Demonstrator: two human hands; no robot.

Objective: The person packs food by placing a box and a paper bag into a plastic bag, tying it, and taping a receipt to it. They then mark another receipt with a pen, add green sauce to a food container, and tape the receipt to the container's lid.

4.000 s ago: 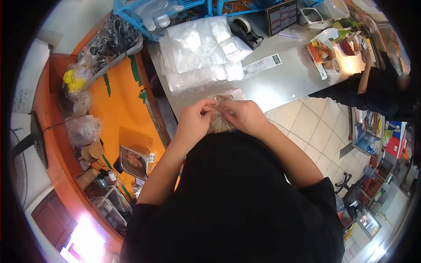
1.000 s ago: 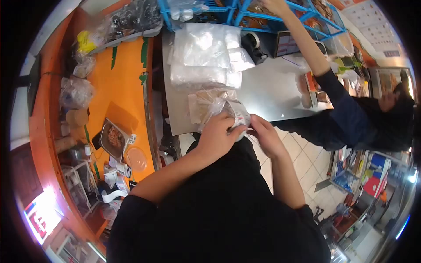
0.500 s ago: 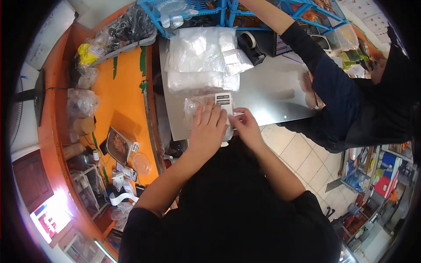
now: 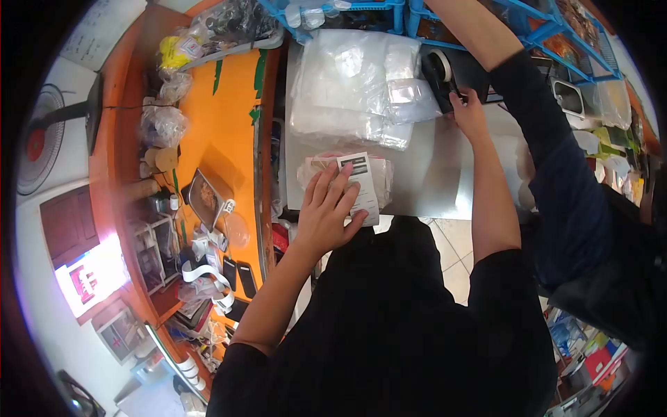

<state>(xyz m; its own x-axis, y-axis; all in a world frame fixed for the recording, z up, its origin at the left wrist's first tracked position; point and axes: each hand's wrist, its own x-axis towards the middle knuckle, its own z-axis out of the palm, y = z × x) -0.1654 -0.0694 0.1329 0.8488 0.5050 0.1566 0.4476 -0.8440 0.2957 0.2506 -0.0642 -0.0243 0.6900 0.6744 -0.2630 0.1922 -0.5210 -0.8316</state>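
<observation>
My left hand (image 4: 328, 208) lies with fingers spread on a white printed paper slip (image 4: 363, 187), holding it flat over a clear plastic bag (image 4: 382, 174). Under the hand, part of the slip and the bag's contents are hidden. My right hand (image 4: 470, 117) reaches forward to the black tape dispenser (image 4: 439, 80), which carries a roll of tape (image 4: 442, 64). Its thumb and finger close at the dispenser's near end, on the tape; the strip itself is too small to make out. Just left of the dispenser rests a stack of clear plastic bags (image 4: 340, 83).
Blue plastic baskets (image 4: 417, 14) line the back of the metal table (image 4: 445, 163). From the right, a co-worker's dark sleeve (image 4: 535, 118) stretches over the table. An orange counter (image 4: 222, 132) to the left bears a metal tray of food (image 4: 205, 198) and phones (image 4: 246, 278).
My right hand has left the paper slip and gone forward and right to the tape dispenser. My left hand has stayed on the slip. The camera view has shifted.
</observation>
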